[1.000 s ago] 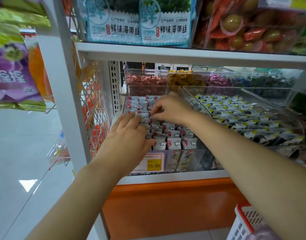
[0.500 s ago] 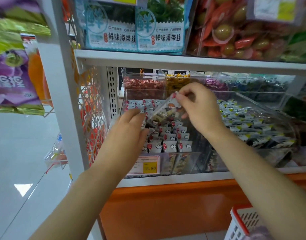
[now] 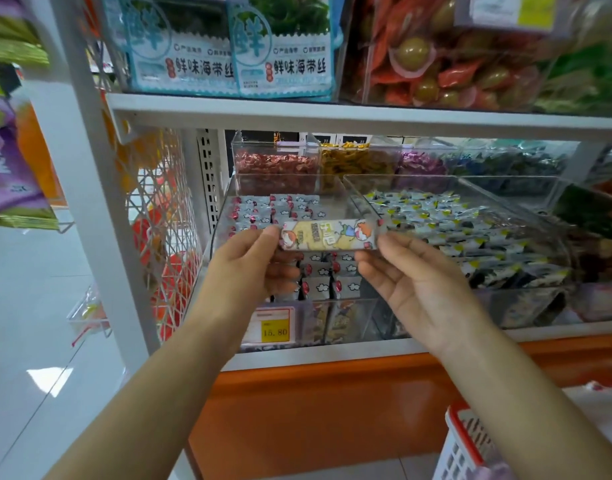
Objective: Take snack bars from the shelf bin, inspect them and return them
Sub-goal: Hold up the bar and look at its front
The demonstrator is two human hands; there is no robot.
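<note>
Snack bar (image 3: 329,234): one piece. We are holding it level, long side running left to right, in the air above the near half of the clear shelf bin (image 3: 225,216). Its wrapper is showing a pale yellow panel with an orange-haired cartoon figure at each end; the lettering between them is too blurred to read. Our left hand (image 3: 249,268) is pinching the left end between thumb and curled fingers. Our right hand (image 3: 412,282), palm turned up, is pinching the right end between thumb and fingertips. Below, rows of like bars are standing on end in the bin, showing white ends with cloud marks. A yellow price tag (image 3: 275,329) is sitting on the bin's near wall. Just right, a second clear bin (image 3: 526,188) is holding dark-and-white packets.
</note>
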